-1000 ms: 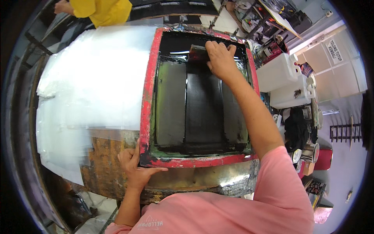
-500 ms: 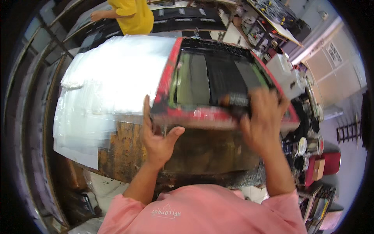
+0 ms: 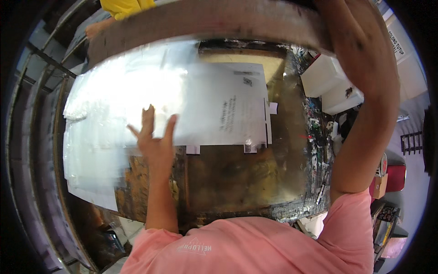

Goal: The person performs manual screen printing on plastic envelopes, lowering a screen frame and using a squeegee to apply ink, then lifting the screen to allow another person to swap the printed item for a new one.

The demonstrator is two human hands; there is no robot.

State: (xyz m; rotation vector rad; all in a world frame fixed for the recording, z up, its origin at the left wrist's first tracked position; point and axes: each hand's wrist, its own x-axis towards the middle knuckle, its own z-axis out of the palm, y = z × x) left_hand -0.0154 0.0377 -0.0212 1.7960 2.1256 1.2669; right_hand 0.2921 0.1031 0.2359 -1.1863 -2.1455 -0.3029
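Observation:
My left hand (image 3: 155, 137) is over the near edge of a shiny stack of clear plastic sheets (image 3: 96, 118), its fingers spread and nothing in them. A printed plastic sheet (image 3: 214, 100) with dark text lies flat on the stained printing table (image 3: 246, 178), beside the stack. Small white tabs (image 3: 193, 149) show along its edges. The screen-printing frame (image 3: 210, 23) is raised across the top of the picture, blurred, its wooden side facing me. My right arm (image 3: 365, 100) reaches up to the frame's right end; the hand lies past the top edge, so its grip is hidden.
Beyond the frame at the upper left stands a person in a yellow shirt (image 3: 121, 8). Metal rack rails (image 3: 34, 132) run down the left side. White containers (image 3: 335, 84) stand right of the table, whose right edge (image 3: 315, 150) is crusted with paint. A red chair (image 3: 397, 178) is farther right.
The frame has swung up from the table, uncovering the printed sheet. My right hand, earlier on a squeegee on the screen, has gone up out of view. My left hand has left the frame.

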